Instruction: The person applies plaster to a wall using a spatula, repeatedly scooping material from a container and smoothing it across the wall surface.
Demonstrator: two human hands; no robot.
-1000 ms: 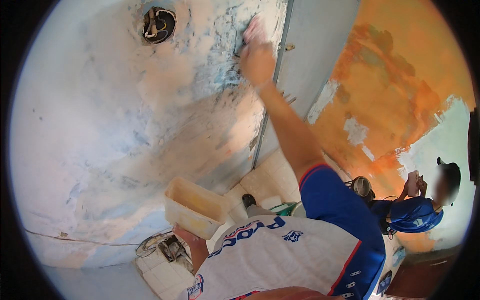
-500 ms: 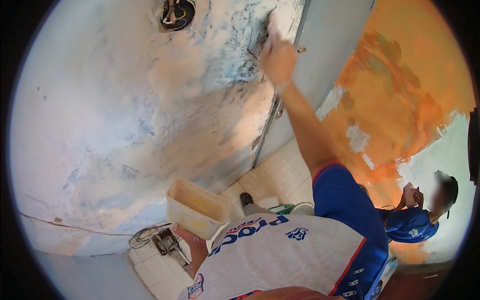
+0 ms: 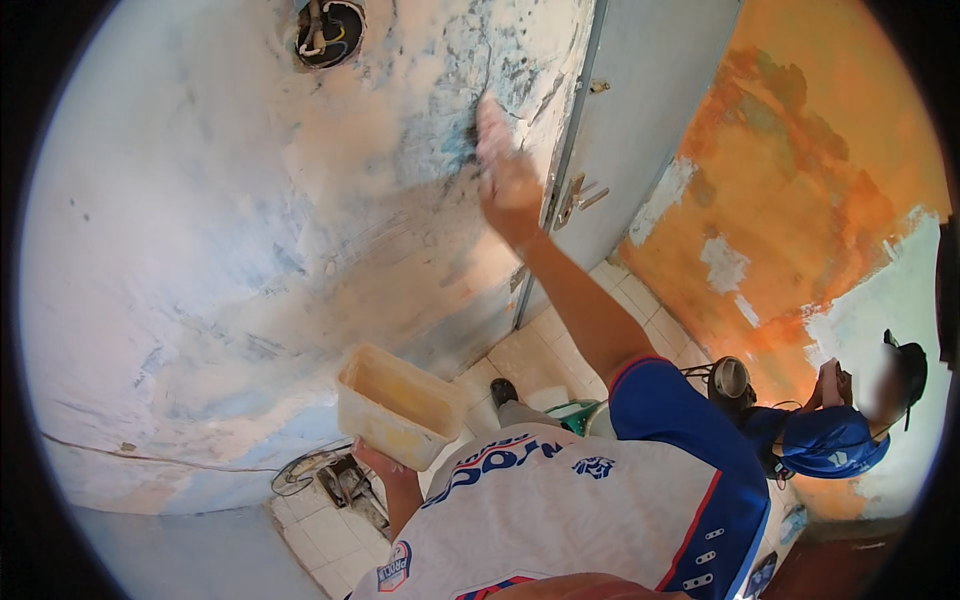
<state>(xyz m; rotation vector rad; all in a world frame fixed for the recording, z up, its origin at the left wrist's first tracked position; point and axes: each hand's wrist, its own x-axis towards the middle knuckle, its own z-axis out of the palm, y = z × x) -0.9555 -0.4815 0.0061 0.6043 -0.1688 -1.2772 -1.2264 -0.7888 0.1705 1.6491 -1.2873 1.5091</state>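
My right arm reaches up to the wall [image 3: 330, 180], which is patchy with white, peach, blue and dark smears. In my right hand [image 3: 512, 195] is a pinkish, soft-looking cloth or pad [image 3: 490, 130], pressed at the wall just left of the door frame; motion blurs it, so its exact kind is unclear. Low in front of me, my left hand [image 3: 382, 462] grips an off-white rectangular plastic tub [image 3: 388, 437] from below. The tub is tilted, with yellowish residue on its inner walls.
A round wall hole with loose wires [image 3: 331, 35] is at upper left. A grey door [image 3: 640, 130] with a lever handle stands right of the frame. At far right, a person in blue [image 3: 835, 442] stands by the orange wall [image 3: 765, 210]. Cables [image 3: 292, 475] lie on the tiled floor.
My right hand has moved down and left along the wall with the pinkish cloth or pad. The left hand still holds the tub. The door handle now shows.
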